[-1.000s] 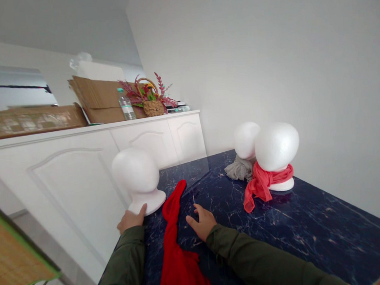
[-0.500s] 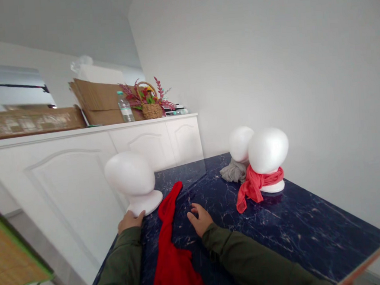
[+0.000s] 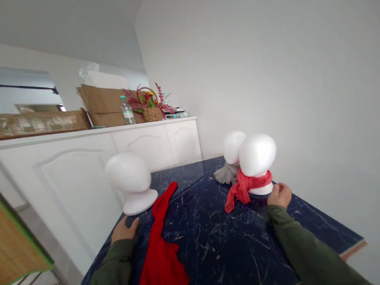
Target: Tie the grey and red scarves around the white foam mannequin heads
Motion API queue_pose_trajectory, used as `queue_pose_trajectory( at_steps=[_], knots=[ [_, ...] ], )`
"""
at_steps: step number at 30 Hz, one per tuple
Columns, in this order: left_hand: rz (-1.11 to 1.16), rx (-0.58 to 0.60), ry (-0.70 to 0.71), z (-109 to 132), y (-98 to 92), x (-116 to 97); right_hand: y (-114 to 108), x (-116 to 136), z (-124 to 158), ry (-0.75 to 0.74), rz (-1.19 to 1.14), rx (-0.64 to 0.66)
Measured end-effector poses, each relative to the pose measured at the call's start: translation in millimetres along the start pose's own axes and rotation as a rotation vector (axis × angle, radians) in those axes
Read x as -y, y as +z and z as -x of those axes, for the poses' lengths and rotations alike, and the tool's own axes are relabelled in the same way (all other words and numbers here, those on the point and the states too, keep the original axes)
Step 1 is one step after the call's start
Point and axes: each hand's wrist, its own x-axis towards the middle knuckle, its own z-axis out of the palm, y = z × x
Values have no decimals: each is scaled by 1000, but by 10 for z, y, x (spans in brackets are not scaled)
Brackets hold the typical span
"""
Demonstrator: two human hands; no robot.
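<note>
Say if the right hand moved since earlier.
Yes, rightward: the right hand now sits beside the scarfed foam head's base, away from the red cloth.

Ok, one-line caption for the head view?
Right hand beside a scarfed foam head, left hand beside red cloth on a dark marble table.

Verify this count: three foam mannequin heads [image 3: 129,177], three scarves [image 3: 158,249], one plastic water bottle [image 3: 128,114], one wicker basket [image 3: 152,114], one left hand [image 3: 123,230], one right hand [image 3: 280,195].
</note>
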Motion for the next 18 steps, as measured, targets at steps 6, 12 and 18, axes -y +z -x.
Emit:
queue_pose_trajectory(
  at_steps=[6, 12, 18],
  knots=[
    [-2, 116, -53, 379, -174, -127, 231, -280, -511, 189, 194, 225],
    [33, 83, -53, 522, -220, -139, 353, -249, -485, 198, 151, 456],
    [-20, 112, -41, 495, -182, -128, 366, -232, -534, 302, 44, 417]
  ],
)
